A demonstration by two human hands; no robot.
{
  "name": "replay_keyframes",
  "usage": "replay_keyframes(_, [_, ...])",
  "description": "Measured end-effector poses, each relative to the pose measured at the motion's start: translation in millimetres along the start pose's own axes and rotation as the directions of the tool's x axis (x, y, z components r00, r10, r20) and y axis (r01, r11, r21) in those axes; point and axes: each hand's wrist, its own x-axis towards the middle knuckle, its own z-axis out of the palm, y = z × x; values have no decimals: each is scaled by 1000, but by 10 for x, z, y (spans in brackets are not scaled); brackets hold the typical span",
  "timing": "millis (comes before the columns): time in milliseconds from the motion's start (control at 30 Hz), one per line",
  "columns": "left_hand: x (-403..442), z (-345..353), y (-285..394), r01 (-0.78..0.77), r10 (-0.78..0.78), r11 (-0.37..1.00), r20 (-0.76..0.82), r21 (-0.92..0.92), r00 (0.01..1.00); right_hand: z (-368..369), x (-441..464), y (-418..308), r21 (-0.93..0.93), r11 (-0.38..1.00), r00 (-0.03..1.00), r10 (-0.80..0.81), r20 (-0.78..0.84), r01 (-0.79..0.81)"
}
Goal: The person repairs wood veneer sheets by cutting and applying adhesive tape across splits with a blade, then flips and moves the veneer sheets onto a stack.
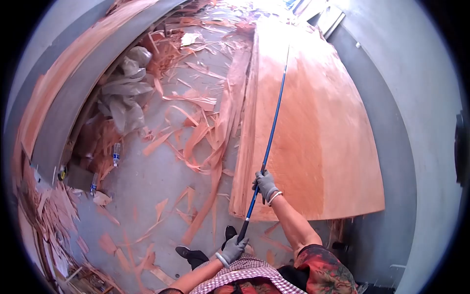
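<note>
A long blue pole (275, 115) with a black lower end reaches from near my body up across a stack of reddish wood veneer sheets (298, 147). My left hand (232, 250), in a grey glove, is wrapped round the black lower end. Higher up, my right hand (266, 185), also gloved in grey, grips the blue shaft above the near part of the stack. The pole's thin far tip lies over the upper part of the sheets.
Torn veneer strips (198, 142) litter the grey floor (142, 181). At the left are crumpled plastic sheeting (122, 93), two bottles (116, 154) and a heap of wood scraps (51, 210). A grey wall (431, 147) stands on the right.
</note>
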Motion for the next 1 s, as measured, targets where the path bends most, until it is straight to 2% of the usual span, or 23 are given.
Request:
replay_keyframes(33, [-7,60,-105,-15,16,995,-13,102,1000,-95,-19,43,18,1000,999,14,-31,-14])
replay_keyframes(67, [29,191,-357,-68,69,997,-19,38,997,-199,-54,117,31,999,998,25,-60,-23])
replay_keyframes(133, [-62,234,-135,-17,10,996,92,83,996,-456,-190,328,35,998,993,57,-107,-54])
replay_keyframes(167, [-28,237,-104,-11,-9,992,155,127,988,-627,-8,597,105,994,980,62,-189,-43])
replay_keyframes(233, [157,224,32,-26,-29,978,259,207,966,-787,101,542,108,989,963,126,-237,-103])
replay_keyframes(267, [193,181,128,45,-81,987,241,151,967,-815,151,492,105,985,953,159,-259,-136])
replay_keyframes(300, [177,124,285,116,-135,989,234,96,963,-809,175,362,43,992,977,122,-175,-117])
replay_keyframes(333, [131,80,368,184,-190,982,235,48,953,-757,70,212,60,993,976,108,-190,-99])
replay_keyframes(367, [97,20,388,188,-187,982,220,16,957,-656,-38,46,71,995,976,88,-197,-75])
replay_keyframes(467, [-45,17,153,-75,55,987,141,144,989,-598,-179,187,111,992,975,80,-208,-58])
replay_keyframes(533, [-3,62,-228,-33,-12,981,229,192,973,-745,-159,658,154,987,966,82,-247,-45])
replay_keyframes(600, [-67,13,-287,27,-98,974,309,226,946,-782,-258,635,87,984,955,169,-244,-152])
replay_keyframes(633, [-187,-103,14,69,-146,964,293,258,945,-723,-281,572,37,979,953,206,-222,-203])
replay_keyframes(667, [-207,-265,138,15,-85,973,294,230,952,-663,-157,588,62,987,975,155,-159,-147])
replay_keyframes(700, [-276,-505,218,-32,-23,980,268,198,963,-374,-387,222,16,990,980,138,-144,-137])
replay_keyframes(733, [-407,-741,251,-66,27,983,224,170,974,-263,-373,197,65,994,995,88,-45,-85])
replay_keyframes(767, [-579,-951,263,-156,134,939,92,307,987,-108,-416,160,113,988,991,101,83,-110])
replay_keyframes(800, [-783,-1256,198,-143,154,926,-4,351,988,231,-561,65,194,964,974,149,172,-182])
replay_keyframes(833, [-984,-1524,83,-126,167,908,-69,399,984,510,-688,136,180,972,973,111,202,-148])
replay_keyframes(867, [-1222,-1659,-43,-114,178,888,-104,446,979,741,-954,175,200,954,959,178,220,-223])
replay_keyframes(900, [-1439,-1871,-318,-96,177,895,-151,436,973,1003,-1093,359,142,944,905,230,358,-297])
replay_keyframes(933, [-1784,-2093,-462,-1,89,905,-187,426,978,1219,-1255,541,79,933,838,275,472,-350])
replay_keyframes(1000, [-2577,-2546,-745,172,-20,876,-322,451,946,1940,-1801,774,-86,883,720,430,545,-462])
